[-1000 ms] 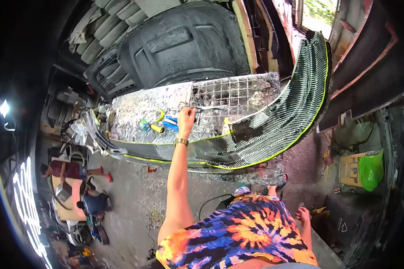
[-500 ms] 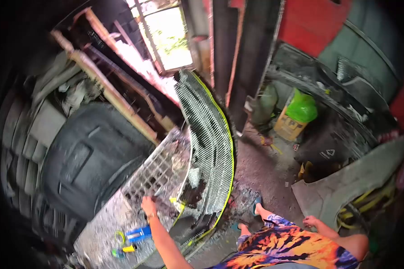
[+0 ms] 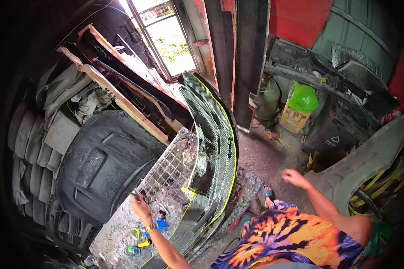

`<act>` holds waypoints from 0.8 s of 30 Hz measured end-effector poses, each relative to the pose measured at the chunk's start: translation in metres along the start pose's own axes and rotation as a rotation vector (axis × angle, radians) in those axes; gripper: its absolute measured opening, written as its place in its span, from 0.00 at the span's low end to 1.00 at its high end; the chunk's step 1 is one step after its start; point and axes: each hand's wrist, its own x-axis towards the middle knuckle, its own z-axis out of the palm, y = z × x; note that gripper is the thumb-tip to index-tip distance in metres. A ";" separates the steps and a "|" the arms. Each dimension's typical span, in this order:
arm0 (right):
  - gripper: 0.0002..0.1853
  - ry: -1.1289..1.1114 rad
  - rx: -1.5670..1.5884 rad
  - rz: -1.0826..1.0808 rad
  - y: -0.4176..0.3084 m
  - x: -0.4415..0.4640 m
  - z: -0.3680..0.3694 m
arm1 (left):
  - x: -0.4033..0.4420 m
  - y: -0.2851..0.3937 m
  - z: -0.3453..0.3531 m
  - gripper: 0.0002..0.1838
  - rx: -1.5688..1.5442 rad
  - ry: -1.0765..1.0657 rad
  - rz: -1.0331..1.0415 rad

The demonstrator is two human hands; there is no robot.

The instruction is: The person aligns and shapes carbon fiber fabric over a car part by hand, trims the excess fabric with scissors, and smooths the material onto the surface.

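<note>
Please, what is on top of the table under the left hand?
On the table, a blue item, a yellow ring, a yellow item and a green one lie near the left forearm. What that forearm and the long curved part cover cannot be seen.

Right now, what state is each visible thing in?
Long woven panel with yellow edging, curved along speckled grey table
Bright yellow ring, lying on table
Black moulded hood, standing behind table
Green plastic bag, crumpled atop tan cardboard box
Left hand, over table, grip unclear
Right hand, loosely curled
</note>
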 end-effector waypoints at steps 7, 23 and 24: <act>0.17 -0.225 -0.139 -0.866 -0.290 -0.023 0.108 | -0.051 0.217 -0.073 0.22 -0.920 -0.078 -0.236; 0.33 -0.132 0.069 -0.439 -0.252 0.028 -0.006 | -0.038 0.452 0.126 0.09 -1.032 -0.197 0.038; 0.30 -0.176 0.150 -0.419 -0.266 0.035 -0.012 | -0.028 0.456 0.124 0.11 -1.060 -0.216 0.019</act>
